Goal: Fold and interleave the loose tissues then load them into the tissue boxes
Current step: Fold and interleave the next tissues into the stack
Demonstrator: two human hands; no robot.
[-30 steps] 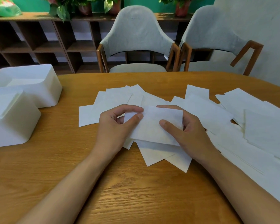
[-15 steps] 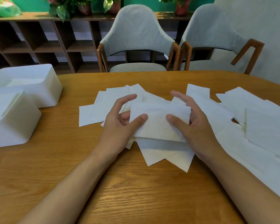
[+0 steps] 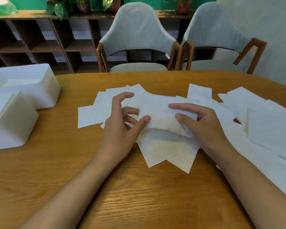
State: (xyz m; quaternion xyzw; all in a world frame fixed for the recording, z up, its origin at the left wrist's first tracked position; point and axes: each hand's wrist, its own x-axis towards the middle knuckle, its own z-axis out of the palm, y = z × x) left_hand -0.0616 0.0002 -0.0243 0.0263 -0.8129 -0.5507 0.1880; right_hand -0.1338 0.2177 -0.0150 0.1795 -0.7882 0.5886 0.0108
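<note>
The two boxes (image 3: 40, 90) at far left look partly filled. My left hand (image 3: 120, 128) has its thumb on the tissue (image 3: 162, 116), fingers spread and half curled. My right hand (image 3: 203, 126) pinches the tissue's other end, mid-fold, over the centre pile (image 3: 163, 151). Many loose sheets (image 3: 262, 123) lie to the right, so I judge most of the work is left.

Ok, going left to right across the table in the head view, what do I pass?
Pair of tissue boxes → loose tissues → left hand → tissue being folded → right hand → wider spread of tissues.
</note>
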